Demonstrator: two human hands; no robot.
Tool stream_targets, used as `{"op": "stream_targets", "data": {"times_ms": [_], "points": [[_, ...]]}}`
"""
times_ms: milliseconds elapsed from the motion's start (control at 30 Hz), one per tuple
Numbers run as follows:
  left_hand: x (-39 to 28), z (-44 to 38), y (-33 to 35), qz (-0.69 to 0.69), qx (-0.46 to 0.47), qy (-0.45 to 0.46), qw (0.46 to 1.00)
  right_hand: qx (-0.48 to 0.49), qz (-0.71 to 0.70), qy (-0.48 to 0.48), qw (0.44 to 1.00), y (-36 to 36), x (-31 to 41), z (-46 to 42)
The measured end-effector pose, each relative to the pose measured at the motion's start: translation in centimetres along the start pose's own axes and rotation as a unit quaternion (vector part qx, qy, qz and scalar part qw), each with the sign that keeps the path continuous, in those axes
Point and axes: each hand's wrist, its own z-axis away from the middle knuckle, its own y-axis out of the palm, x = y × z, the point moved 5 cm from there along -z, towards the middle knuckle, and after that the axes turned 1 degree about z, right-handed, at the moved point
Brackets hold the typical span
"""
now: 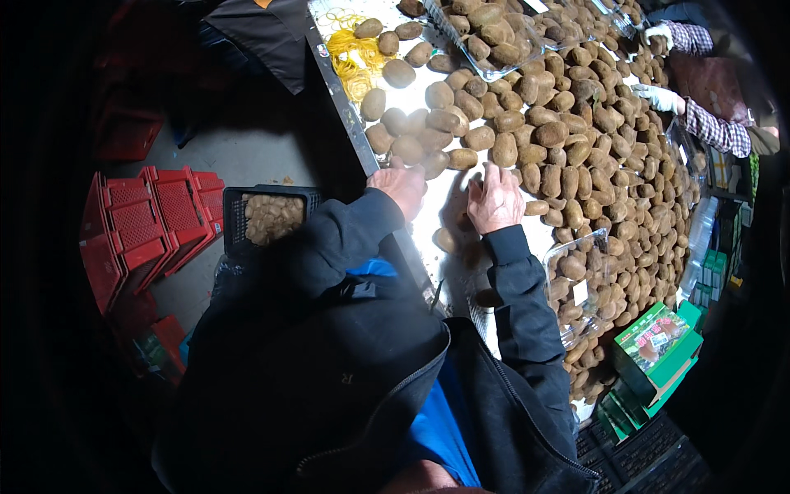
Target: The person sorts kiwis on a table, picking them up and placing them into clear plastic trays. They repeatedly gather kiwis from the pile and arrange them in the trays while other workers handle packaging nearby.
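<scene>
Many brown kiwifruit [552, 133] cover the white tabletop [447, 197] in front of me, loosely spaced on the left and heaped on the right. At the table's near edge, my left hand [404, 186] rests with curled fingers against a small group of kiwifruit [408, 150]. My right hand [497, 200] lies back up on the table, fingertips beside the kiwifruit at the edge of the heap. Neither palm is visible, so I cannot see whether either hand grips a fruit. One loose kiwifruit [444, 239] lies just left of my right wrist.
Clear plastic clamshells of kiwifruit [577, 281] [494, 40] sit on the heap. Yellow rubber bands [353, 58] lie at the table's far left. Across the table, another person's gloved hands [657, 97] reach in. Green cartons [657, 352], red crates [139, 222] and a black crate [271, 191] stand around.
</scene>
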Motion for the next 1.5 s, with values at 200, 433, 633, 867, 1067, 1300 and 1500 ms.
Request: {"op": "stream_targets", "data": {"times_ms": [200, 433, 633, 867, 1067, 1300, 1500], "points": [[-1.0, 0.0, 0.3, -0.054, -0.009, 0.020, 0.998, 0.115, 0.074, -0.005, 0.991, 2.5, 1.3, -5.0], [-0.7, 0.3, -1.2, -0.007, 0.058, 0.043, 0.997, 0.113, 0.053, -0.027, 0.992, 2.7, 1.4, -6.8], [0.2, 2.0, -2.4, 0.076, -0.069, 0.067, 0.992, 0.121, 0.054, -0.035, 0.991, 2.7, 1.4, -6.2], [-2.0, -0.6, -0.5, 0.137, -0.087, 0.117, 0.980, 0.114, -0.133, -0.043, 0.984, -0.1, -0.1, -7.6], [-4.4, -3.1, 0.3, 0.150, -0.036, 0.127, 0.980, -0.059, -0.202, 0.012, 0.977, -12.4, -4.2, 0.9], [-7.0, -6.3, -0.4, 0.106, -0.034, 0.093, 0.989, 0.079, -0.145, 0.099, 0.981, -14.7, -2.0, 17.9], [-6.2, -6.4, -1.9, 0.228, 0.024, 0.079, 0.970, 0.143, -0.098, 0.170, 0.970, -9.0, -1.1, 23.6]]}}
